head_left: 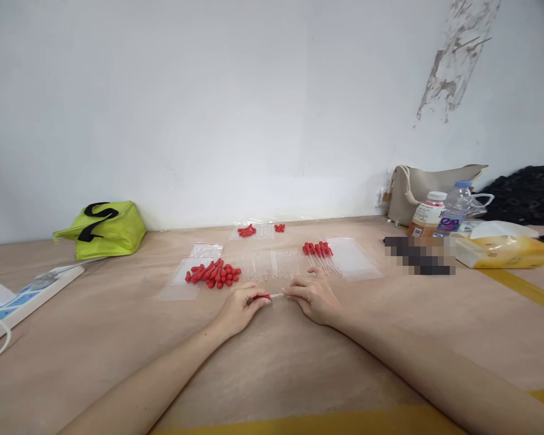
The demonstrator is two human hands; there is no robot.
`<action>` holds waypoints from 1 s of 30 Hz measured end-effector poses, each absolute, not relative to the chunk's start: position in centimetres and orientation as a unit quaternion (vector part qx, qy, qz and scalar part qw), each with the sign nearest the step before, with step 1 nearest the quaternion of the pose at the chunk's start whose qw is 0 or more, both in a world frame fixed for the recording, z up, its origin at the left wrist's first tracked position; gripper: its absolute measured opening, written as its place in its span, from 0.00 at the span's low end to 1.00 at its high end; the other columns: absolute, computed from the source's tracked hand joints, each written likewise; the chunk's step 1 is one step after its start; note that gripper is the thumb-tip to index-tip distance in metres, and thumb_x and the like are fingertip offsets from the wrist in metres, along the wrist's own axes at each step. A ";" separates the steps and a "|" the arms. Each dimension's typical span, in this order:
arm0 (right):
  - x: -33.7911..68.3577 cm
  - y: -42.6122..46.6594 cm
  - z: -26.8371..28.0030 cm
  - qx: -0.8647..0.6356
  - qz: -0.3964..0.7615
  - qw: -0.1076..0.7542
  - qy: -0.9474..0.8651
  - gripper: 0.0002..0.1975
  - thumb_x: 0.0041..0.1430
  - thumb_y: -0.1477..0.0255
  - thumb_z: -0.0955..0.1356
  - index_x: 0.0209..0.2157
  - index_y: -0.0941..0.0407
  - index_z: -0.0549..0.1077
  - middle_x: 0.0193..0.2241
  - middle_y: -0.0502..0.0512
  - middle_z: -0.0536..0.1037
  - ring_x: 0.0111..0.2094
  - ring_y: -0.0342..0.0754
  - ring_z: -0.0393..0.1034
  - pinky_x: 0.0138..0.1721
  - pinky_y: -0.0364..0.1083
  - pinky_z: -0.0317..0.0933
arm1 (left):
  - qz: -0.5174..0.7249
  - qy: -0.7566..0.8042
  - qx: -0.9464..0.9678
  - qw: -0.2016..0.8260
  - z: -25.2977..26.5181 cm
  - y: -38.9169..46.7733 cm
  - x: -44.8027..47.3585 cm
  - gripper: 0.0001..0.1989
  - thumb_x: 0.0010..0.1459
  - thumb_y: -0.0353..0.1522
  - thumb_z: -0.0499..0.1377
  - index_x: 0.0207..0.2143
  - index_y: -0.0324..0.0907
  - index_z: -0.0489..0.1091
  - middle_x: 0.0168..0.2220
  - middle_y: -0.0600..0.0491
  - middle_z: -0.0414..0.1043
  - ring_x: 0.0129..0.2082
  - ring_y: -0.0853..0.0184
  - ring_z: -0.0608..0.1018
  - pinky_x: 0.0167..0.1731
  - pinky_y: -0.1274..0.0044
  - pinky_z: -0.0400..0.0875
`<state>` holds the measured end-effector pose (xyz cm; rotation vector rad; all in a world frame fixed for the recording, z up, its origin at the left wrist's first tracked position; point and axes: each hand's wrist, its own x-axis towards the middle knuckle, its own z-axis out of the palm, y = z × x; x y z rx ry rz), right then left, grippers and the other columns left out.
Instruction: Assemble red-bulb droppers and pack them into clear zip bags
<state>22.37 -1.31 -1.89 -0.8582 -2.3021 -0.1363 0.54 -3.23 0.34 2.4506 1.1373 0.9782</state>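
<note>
Between its fingers my left hand point(240, 309) pinches a red rubber bulb point(263, 296). My right hand point(316, 297) grips a thin clear glass tube point(277, 295), whose left end meets the bulb. Whether the tube sits inside the bulb is hidden by my fingers. A pile of red rubber bulbs point(215, 273) lies on clear plastic bags beyond my left hand. Straight ahead is a row of loose clear tubes point(267, 264). Several droppers with red bulbs on their tubes point(320, 251) lie beyond my right hand, beside a clear zip bag point(352, 257).
Against the wall lies a bag with more red bulbs point(246, 230). A lime-green bag point(111, 229) and a power strip point(31, 293) are on the left. To the right stand a beige bag point(428, 181), a drink bottle point(428, 214), a clear bottle point(456, 208) and a yellow tissue pack point(508, 252).
</note>
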 end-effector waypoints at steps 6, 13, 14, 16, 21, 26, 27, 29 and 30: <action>22.3 -1.4 -1.8 -0.347 -0.076 0.320 -0.878 0.11 0.57 0.76 0.61 0.34 0.51 0.74 0.29 0.49 0.73 0.26 0.39 0.61 0.43 0.49 0.39 | 0.296 0.393 0.868 0.073 0.1 -2.9 0.5 0.08 0.57 0.33 0.54 0.30 0.42 0.72 0.28 0.55 0.71 0.30 0.69 0.72 0.34 0.76 0.61; 22.4 -1.5 -1.7 -0.341 -0.068 0.320 -0.881 0.10 0.56 0.76 0.61 0.33 0.52 0.73 0.27 0.49 0.72 0.26 0.39 0.59 0.39 0.48 0.40 | 0.276 0.361 0.891 -0.001 -0.3 -2.6 0.5 0.07 0.59 0.32 0.52 0.31 0.42 0.69 0.30 0.55 0.72 0.31 0.69 0.71 0.39 0.73 0.56; 22.3 -1.6 -1.7 -0.339 -0.064 0.320 -0.882 0.10 0.56 0.75 0.61 0.33 0.52 0.73 0.27 0.49 0.72 0.26 0.39 0.59 0.38 0.48 0.40 | 0.274 0.356 0.894 -0.007 -0.3 -2.7 0.6 0.07 0.59 0.32 0.52 0.31 0.42 0.69 0.30 0.55 0.72 0.31 0.69 0.71 0.39 0.73 0.56; 22.2 -1.8 -1.5 -0.340 -0.061 0.317 -0.883 0.09 0.56 0.75 0.61 0.32 0.54 0.73 0.27 0.49 0.72 0.26 0.39 0.59 0.38 0.47 0.40 | 0.271 0.346 0.898 -0.022 -0.2 -2.7 0.6 0.07 0.59 0.32 0.52 0.31 0.41 0.68 0.30 0.55 0.72 0.31 0.69 0.71 0.40 0.72 0.55; 21.8 -2.3 -1.3 -0.347 -0.076 0.311 -0.882 0.10 0.57 0.75 0.60 0.27 0.57 0.70 0.25 0.50 0.72 0.26 0.39 0.59 0.37 0.47 0.41 | 0.269 0.329 0.902 -0.068 -0.1 -3.0 0.8 0.08 0.59 0.31 0.51 0.31 0.40 0.67 0.29 0.54 0.71 0.30 0.69 0.71 0.45 0.69 0.54; 22.0 -2.0 -1.3 -0.320 -0.136 0.309 -0.885 0.10 0.58 0.71 0.60 0.30 0.55 0.71 0.26 0.50 0.72 0.31 0.42 0.62 0.45 0.50 0.40 | 0.289 0.343 0.886 -0.115 0.1 -3.2 0.7 0.07 0.58 0.33 0.52 0.32 0.43 0.69 0.32 0.54 0.73 0.36 0.66 0.73 0.52 0.62 0.43; 22.1 -2.0 -1.2 -0.317 -0.148 0.313 -0.883 0.10 0.59 0.70 0.60 0.31 0.54 0.72 0.26 0.50 0.72 0.33 0.43 0.62 0.47 0.52 0.39 | 0.293 0.347 0.882 -0.123 0.1 -3.2 0.6 0.07 0.58 0.34 0.53 0.33 0.44 0.70 0.34 0.54 0.74 0.40 0.64 0.72 0.52 0.61 0.41; 22.3 -2.0 -1.2 -0.314 -0.165 0.323 -0.877 0.09 0.59 0.70 0.60 0.32 0.52 0.72 0.28 0.50 0.73 0.34 0.43 0.62 0.49 0.54 0.37 | 0.300 0.351 0.877 -0.136 0.0 -3.1 0.5 0.06 0.57 0.35 0.55 0.35 0.47 0.71 0.40 0.53 0.73 0.46 0.61 0.69 0.53 0.59 0.37; 22.3 -2.0 -1.2 -0.311 -0.172 0.327 -0.875 0.09 0.58 0.69 0.61 0.33 0.51 0.72 0.29 0.50 0.73 0.35 0.43 0.62 0.50 0.55 0.36 | 0.302 0.351 0.875 -0.138 0.0 -3.1 0.4 0.06 0.56 0.35 0.56 0.36 0.47 0.71 0.41 0.53 0.73 0.47 0.60 0.69 0.53 0.58 0.36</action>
